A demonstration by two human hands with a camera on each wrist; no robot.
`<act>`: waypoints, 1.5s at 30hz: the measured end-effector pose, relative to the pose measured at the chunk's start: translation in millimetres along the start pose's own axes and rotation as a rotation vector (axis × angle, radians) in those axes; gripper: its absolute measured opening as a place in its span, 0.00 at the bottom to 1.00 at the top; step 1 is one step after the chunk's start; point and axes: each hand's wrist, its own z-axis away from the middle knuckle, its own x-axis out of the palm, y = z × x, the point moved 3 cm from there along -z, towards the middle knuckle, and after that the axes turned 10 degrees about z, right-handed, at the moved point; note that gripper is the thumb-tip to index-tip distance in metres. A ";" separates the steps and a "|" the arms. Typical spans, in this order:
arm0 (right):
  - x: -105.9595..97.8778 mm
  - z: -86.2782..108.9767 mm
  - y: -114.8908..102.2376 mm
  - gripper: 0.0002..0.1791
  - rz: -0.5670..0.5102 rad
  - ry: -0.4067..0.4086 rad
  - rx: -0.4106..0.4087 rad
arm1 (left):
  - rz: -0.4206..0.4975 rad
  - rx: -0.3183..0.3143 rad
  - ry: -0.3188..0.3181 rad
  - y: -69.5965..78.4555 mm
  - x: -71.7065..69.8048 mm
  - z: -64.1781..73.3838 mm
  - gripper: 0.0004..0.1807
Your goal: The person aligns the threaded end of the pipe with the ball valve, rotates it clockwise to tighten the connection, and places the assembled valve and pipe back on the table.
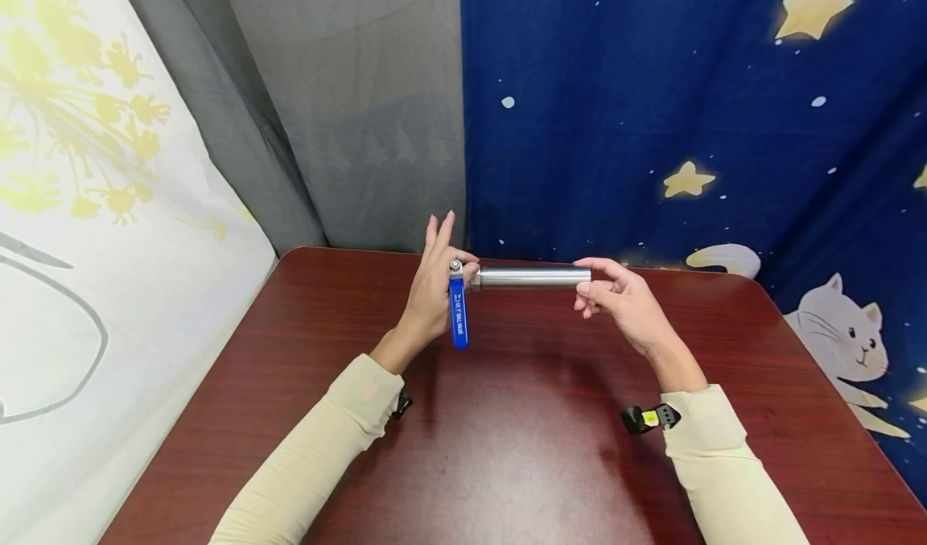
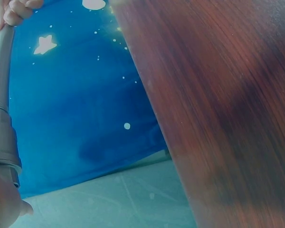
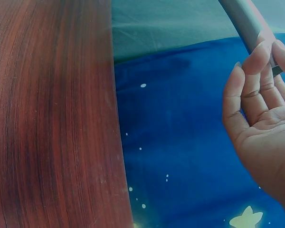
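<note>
A metal pipe (image 1: 534, 277) is held level above the far part of the table, joined at its left end to a ball valve with a blue lever handle (image 1: 459, 313). The lever hangs toward the near side, with "BALL VALVE" printed on it. My left hand (image 1: 429, 294) grips the valve body between thumb and forefinger, two other fingers pointing up. At the pipe's free end, my right hand (image 1: 636, 307) pinches it between thumb and fingertips. In the left wrist view, the valve body (image 2: 2, 142) shows as a thicker collar below the pipe (image 2: 1, 71).
The dark red wooden table (image 1: 492, 464) spreads beneath both arms. Behind it hang a grey curtain (image 1: 362, 110) and a blue curtain (image 1: 615, 70) with stars and a cat. White patterned cloth (image 1: 166, 287) hangs along the left side.
</note>
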 end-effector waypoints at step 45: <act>-1.3 0.1 -0.1 0.16 -0.053 -0.029 0.036 | 0.007 -0.019 -0.008 -1.7 3.0 -2.9 0.08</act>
